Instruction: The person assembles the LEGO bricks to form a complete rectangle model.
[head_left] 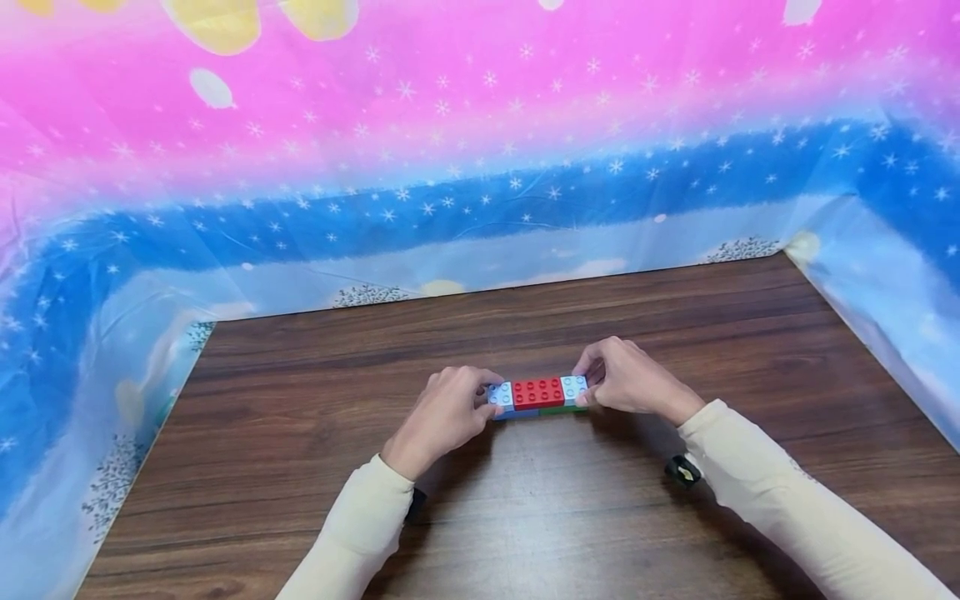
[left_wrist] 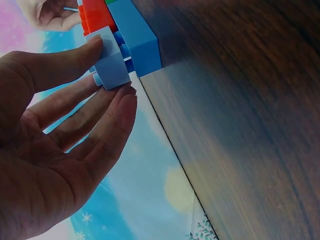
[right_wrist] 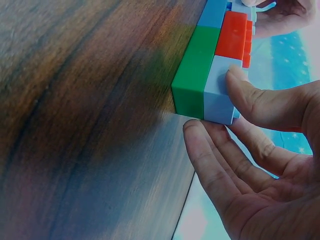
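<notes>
Two layers of toy building bricks form a short bar on the table. On top, a red brick [head_left: 537,393] sits between two light blue bricks; below lie a blue brick [left_wrist: 137,40] and a green brick [right_wrist: 192,75] end to end. My left hand [head_left: 450,412] pinches the left light blue brick [left_wrist: 111,60] between thumb and fingers. A narrow gap with studs showing separates that brick from the blue one. At the other end my right hand [head_left: 633,379] pinches the right light blue brick [right_wrist: 220,90], which sits flush on the green brick.
The bar lies near the middle of a dark wood-grain table [head_left: 300,433]. A pink and blue snowflake-printed cloth [head_left: 465,200] hangs behind the table and along both sides. A black band piece [head_left: 682,472] shows at the right wrist.
</notes>
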